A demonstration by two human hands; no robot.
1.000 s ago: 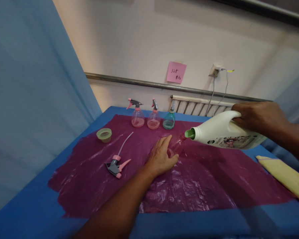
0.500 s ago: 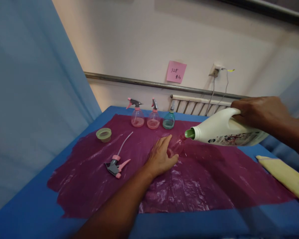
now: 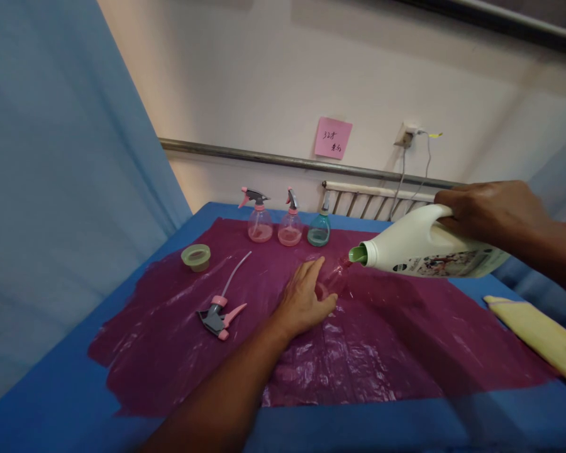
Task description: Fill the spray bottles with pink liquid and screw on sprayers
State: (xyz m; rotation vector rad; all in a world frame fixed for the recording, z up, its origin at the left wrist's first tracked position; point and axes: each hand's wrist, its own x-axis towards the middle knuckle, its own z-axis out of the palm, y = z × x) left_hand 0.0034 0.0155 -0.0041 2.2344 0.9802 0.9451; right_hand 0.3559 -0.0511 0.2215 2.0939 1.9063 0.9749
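My left hand [image 3: 306, 299] grips a clear, pinkish spray bottle [image 3: 336, 278] that has no spray head and leans to the right. Its mouth meets the green spout of a large cream detergent jug [image 3: 400, 248]. My right hand [image 3: 485, 211] is closed around the jug's handle, and the jug lies tipped to the left. Whether liquid is flowing cannot be made out. To the left, a grey and pink spray head [image 3: 216, 318] with its thin tube lies on the purple plastic sheet [image 3: 160, 352]. A small green cap [image 3: 196, 257] sits farther left.
Two clear spray bottles [image 3: 260, 228] with pink liquid and a teal spray bottle [image 3: 319, 230] stand at the back. A folded yellow cloth [image 3: 538, 333] lies at right. Behind are a metal rail [image 3: 245, 153], a radiator [image 3: 365, 198] and a plugged-in socket [image 3: 405, 134].
Almost nothing differs. Both hands, the tilted jug and the spray bottle hold the same pose; the whole view has shifted very slightly.
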